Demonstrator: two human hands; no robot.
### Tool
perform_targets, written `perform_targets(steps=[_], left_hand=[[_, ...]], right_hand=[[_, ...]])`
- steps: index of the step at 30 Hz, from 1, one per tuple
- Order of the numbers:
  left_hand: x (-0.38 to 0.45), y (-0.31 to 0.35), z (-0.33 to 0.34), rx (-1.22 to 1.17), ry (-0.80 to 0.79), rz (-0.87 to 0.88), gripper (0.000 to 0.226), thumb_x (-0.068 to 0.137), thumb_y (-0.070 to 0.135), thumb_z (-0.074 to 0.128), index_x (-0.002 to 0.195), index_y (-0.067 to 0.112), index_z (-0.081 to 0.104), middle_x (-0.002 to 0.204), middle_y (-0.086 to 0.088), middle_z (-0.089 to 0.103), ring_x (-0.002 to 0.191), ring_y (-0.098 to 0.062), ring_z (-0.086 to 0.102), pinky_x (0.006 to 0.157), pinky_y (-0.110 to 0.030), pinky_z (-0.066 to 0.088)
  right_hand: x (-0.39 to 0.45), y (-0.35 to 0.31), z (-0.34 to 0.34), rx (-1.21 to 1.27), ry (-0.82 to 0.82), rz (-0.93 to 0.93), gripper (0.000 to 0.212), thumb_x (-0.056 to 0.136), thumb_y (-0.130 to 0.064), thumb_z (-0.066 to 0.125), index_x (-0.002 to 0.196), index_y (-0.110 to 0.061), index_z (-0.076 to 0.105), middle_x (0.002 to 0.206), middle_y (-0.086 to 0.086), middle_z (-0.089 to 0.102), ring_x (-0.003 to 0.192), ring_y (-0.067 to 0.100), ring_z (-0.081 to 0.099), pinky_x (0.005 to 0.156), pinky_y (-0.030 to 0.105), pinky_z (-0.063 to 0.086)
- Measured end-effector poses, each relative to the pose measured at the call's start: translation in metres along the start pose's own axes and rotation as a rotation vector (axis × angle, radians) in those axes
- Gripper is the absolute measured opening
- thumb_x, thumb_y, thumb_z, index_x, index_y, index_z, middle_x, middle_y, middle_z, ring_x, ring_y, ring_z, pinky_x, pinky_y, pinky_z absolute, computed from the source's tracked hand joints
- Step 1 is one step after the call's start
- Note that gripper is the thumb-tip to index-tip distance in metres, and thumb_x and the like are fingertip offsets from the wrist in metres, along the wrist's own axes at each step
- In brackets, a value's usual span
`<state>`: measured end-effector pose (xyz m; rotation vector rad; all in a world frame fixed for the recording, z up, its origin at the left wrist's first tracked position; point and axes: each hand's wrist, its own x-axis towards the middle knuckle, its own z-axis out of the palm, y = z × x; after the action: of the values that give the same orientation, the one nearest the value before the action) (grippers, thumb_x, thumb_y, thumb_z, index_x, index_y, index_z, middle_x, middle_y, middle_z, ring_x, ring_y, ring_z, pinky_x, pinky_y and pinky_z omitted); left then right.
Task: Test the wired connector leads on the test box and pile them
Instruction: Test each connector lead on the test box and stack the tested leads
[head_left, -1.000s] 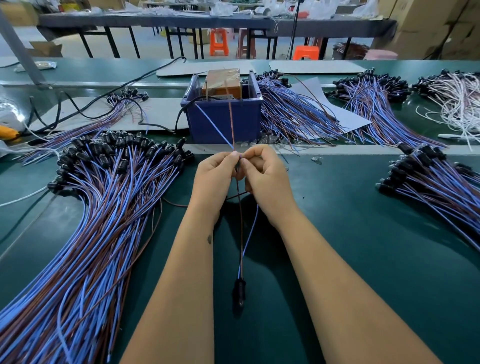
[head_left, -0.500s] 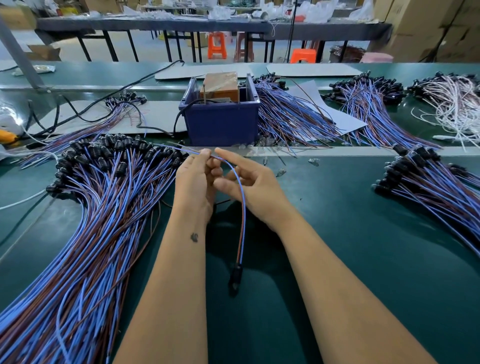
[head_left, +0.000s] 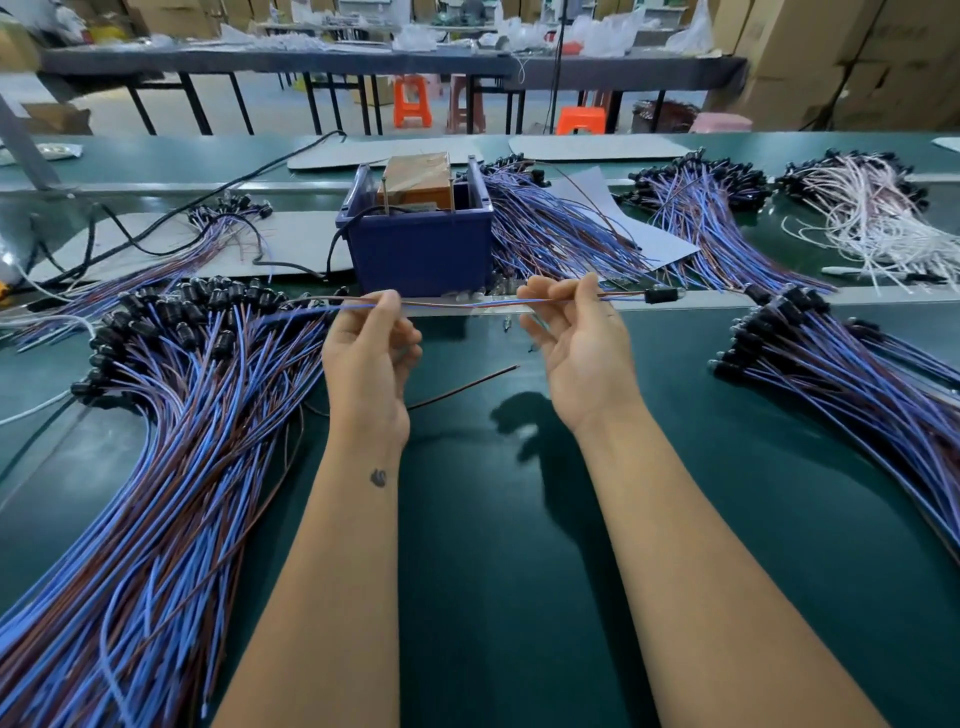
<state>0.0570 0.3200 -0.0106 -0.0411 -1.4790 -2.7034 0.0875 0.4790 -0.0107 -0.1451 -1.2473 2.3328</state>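
Left hand (head_left: 371, 353) and right hand (head_left: 576, 338) pinch lead (head_left: 457, 304) taut, level; connector (head_left: 661, 296) apparently rightmost, blurred.

The large pile of leads (head_left: 156, 467) on the left runs off the bottom and left edges, the right-hand pile (head_left: 852, 374) off the right; the held lead's connector (head_left: 661, 295) looks motion-blurred

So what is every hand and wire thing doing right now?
Left hand: pinching the lead.
Right hand: pinching the lead.
Lead: stretched level between both hands, black connector at its right end.
Test box: upright, behind the hands.
Left pile: fanned out on the table.
Loose brown wire: lying on the table.
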Motion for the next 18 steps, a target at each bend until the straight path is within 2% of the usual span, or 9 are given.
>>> perform_targets(steps=[1,3,4,6,8,11,13,16,18], left_hand=[[-0.004,0.001,0.003,0.085,-0.100,0.036,0.021,0.094,0.011,0.062,0.076,0.020,0.059,0.058,0.005,0.058,0.053,-0.008,0.054,0.058,-0.021,0.046],[-0.015,0.003,0.014,0.291,-0.336,0.100,0.016,0.086,0.012,0.069,0.073,0.019,0.063,0.058,0.002,0.060,0.054,-0.010,0.056,0.060,-0.020,0.046],[-0.023,0.002,0.022,0.377,-0.461,0.113,0.014,0.083,0.011,0.070,0.072,0.018,0.065,0.059,0.001,0.061,0.055,-0.010,0.057,0.059,-0.019,0.047],[-0.043,-0.006,0.043,0.501,-0.695,0.106,0.016,0.084,0.001,0.071,0.074,0.013,0.067,0.060,0.000,0.064,0.057,-0.009,0.060,0.060,-0.016,0.047],[-0.070,-0.021,0.066,0.622,-0.884,0.128,0.013,0.084,-0.004,0.069,0.079,0.007,0.068,0.066,-0.002,0.066,0.061,-0.009,0.059,0.063,-0.015,0.046],[-0.114,-0.048,0.099,0.873,-1.114,0.383,0.014,0.083,0.000,0.070,0.092,0.009,0.073,0.080,-0.002,0.070,0.072,-0.013,0.061,0.069,-0.024,0.048],[-0.143,-0.060,0.119,0.948,-1.255,0.532,0.022,0.083,0.005,0.068,0.101,0.014,0.074,0.093,-0.001,0.072,0.089,-0.021,0.064,0.076,-0.033,0.050],[-0.180,-0.067,0.148,0.977,-1.396,0.710,0.031,0.089,0.010,0.060,0.115,0.022,0.071,0.109,0.002,0.070,0.103,-0.023,0.062,0.079,-0.036,0.051],[-0.198,-0.070,0.163,0.951,-1.435,0.735,0.040,0.089,0.009,0.057,0.124,0.026,0.067,0.117,0.003,0.068,0.108,-0.021,0.060,0.078,-0.035,0.052]], right_hand=[[0.001,-0.006,-0.003,0.043,0.025,-0.012,0.040,0.108,-0.030,0.028,0.079,-0.013,0.051,0.072,0.001,0.068,0.077,0.018,0.069,0.079,0.033,0.054],[0.001,-0.021,-0.016,0.041,0.098,-0.014,0.039,0.108,-0.032,0.028,0.078,-0.014,0.047,0.053,-0.002,0.053,0.055,0.016,0.061,0.066,0.031,0.055],[0.002,-0.029,-0.025,-0.023,0.138,-0.010,0.038,0.107,-0.032,0.029,0.079,-0.014,0.046,0.049,-0.005,0.043,0.045,0.014,0.050,0.056,0.027,0.051],[0.003,-0.048,-0.048,-0.243,0.198,-0.012,0.036,0.108,-0.032,0.030,0.079,-0.015,0.045,0.046,-0.008,0.031,0.038,0.009,0.029,0.043,0.020,0.035],[0.005,-0.073,-0.072,-0.534,0.239,-0.013,0.035,0.107,-0.031,0.031,0.078,-0.017,0.045,0.045,-0.010,0.032,0.038,0.008,0.025,0.042,0.019,0.026],[0.005,-0.118,-0.106,-1.040,0.261,-0.048,0.034,0.103,-0.030,0.038,0.072,-0.018,0.048,0.057,-0.003,0.040,0.053,0.015,0.037,0.047,0.022,0.032],[-0.001,-0.147,-0.127,-1.391,0.211,-0.098,0.033,0.100,-0.031,0.043,0.072,-0.017,0.054,0.063,-0.002,0.047,0.062,0.019,0.043,0.059,0.030,0.033],[-0.013,-0.185,-0.150,-1.672,0.145,-0.097,0.029,0.099,-0.035,0.048,0.082,-0.017,0.062,0.067,-0.006,0.051,0.063,0.008,0.045,0.062,0.033,0.032],[-0.020,-0.205,-0.161,-1.755,0.131,-0.114,0.025,0.099,-0.038,0.049,0.083,-0.023,0.060,0.068,-0.012,0.050,0.064,0.002,0.044,0.060,0.033,0.031]])
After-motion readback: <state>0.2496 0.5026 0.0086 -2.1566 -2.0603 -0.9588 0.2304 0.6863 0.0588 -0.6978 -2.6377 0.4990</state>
